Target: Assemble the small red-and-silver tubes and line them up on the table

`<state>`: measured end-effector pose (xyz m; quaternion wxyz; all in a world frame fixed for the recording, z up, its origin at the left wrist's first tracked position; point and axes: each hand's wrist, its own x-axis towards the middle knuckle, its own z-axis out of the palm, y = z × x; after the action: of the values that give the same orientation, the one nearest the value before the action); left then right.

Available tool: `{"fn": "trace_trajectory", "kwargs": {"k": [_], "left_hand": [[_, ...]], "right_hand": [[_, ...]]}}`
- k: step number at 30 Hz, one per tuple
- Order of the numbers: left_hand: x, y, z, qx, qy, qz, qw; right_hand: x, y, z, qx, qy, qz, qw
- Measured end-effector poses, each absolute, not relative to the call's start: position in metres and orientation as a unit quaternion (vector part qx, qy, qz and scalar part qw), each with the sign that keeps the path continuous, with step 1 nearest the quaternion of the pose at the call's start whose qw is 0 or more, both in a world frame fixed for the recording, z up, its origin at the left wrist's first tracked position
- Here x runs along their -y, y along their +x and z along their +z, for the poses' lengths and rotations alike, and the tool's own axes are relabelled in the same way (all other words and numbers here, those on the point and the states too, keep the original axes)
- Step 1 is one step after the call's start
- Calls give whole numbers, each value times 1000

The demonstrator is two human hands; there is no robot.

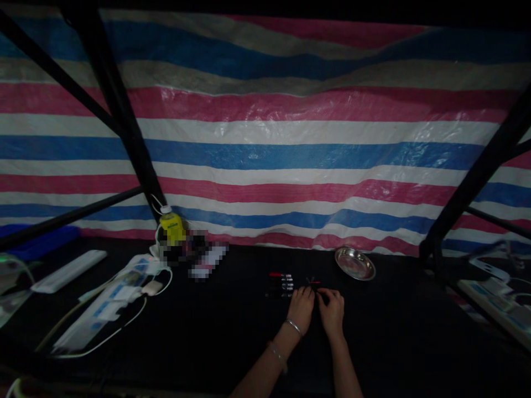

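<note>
My left hand (302,308), with a metal bangle and a beaded bracelet at the wrist, rests low over the black table, fingers bent together. Close beside it, my right hand (332,310) has thumb and forefinger curled in a pinch. Just beyond both sets of fingertips shows a small red piece (316,283) among thin dark bits. What either hand grips is too small and dim to make out. Left of my left hand lies a stack of small pen-like sticks (286,280) with shiny silver ends, one of them red and the others dark.
A round shiny metal dish (355,264) lies beyond my right hand. At left are a yellow bottle (173,228), a blurred-out flat item (208,261), and a power strip (103,309) with cables. Black frame posts (468,193) flank the striped sheet (307,155) behind.
</note>
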<state>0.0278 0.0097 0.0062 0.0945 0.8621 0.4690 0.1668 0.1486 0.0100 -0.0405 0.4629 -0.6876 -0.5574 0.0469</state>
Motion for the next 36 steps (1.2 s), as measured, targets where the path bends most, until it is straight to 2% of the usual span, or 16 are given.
{"fn": "trace_trajectory", "kwargs": {"k": [17,27,30,33,36], "left_hand": [[14,6,8,-468,824,254,194],[28,-5,5,-478,818,256,192],[30,-6,8,-490,811,257,191],[31,-7,9,-497,785,301,213],[28,-10,9,-503,716,399,274]], "right_hand": [[-8,146,-36,577,-668,75,464],[-11,147,-41,553,-663,84,498],[-7,145,-35,530,-654,97,531],[0,138,-27,499,-639,117,574],[12,124,-22,501,-607,166,594]]}}
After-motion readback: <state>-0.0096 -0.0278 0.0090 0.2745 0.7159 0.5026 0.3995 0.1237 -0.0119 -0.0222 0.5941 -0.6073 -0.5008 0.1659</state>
